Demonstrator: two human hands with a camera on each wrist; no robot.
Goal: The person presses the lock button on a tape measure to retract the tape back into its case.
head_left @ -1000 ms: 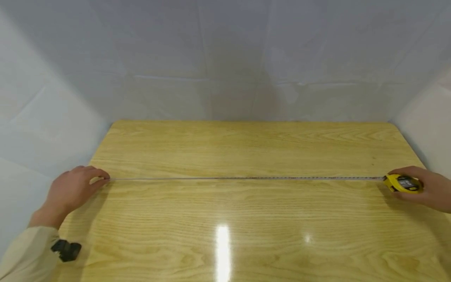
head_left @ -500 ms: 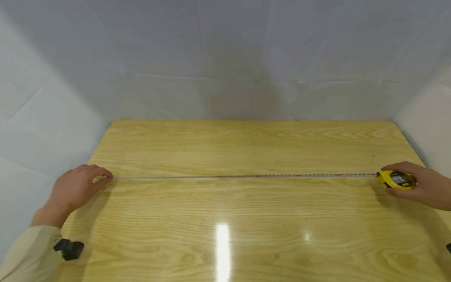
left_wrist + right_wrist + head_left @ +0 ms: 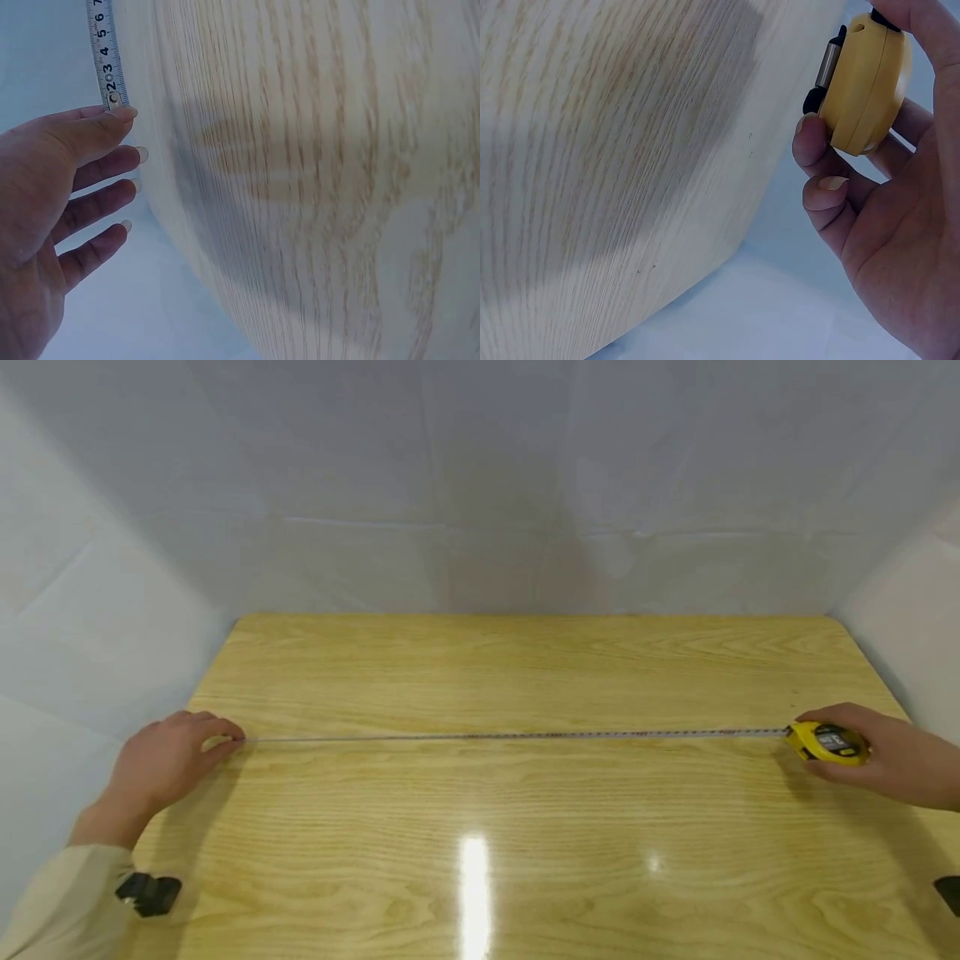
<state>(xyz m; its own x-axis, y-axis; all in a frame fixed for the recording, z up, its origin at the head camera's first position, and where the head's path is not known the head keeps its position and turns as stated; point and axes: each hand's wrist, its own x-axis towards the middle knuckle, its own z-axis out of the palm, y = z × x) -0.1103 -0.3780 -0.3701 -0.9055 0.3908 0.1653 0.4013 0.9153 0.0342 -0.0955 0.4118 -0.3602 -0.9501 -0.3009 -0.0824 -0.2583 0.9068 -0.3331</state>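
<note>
A yellow and black tape measure (image 3: 825, 742) is at the right of the head view, gripped by my right hand (image 3: 888, 756). Its pale blade (image 3: 525, 736) runs out across the wooden table to the left. Between thumb and forefinger my left hand (image 3: 165, 760) pinches the blade's end. In the left wrist view the blade (image 3: 105, 52) shows low numbers near the pinch, and the other fingers (image 3: 97, 206) are spread apart. The right wrist view shows the case (image 3: 870, 82) from its edge, with a metal clip on its side and fingers curled round it.
The wood-grain table (image 3: 450, 677) has rounded far corners. Pale sheeting (image 3: 487, 485) rises behind it and on both sides. Dark wrist cameras show at the left sleeve (image 3: 67, 893) and at the right frame edge. Bright glare lies on the near tabletop.
My right hand has moved left with the tape measure case, so the stretch of blade between my hands is shorter. My left hand has shifted slightly right, still pinching the end.
</note>
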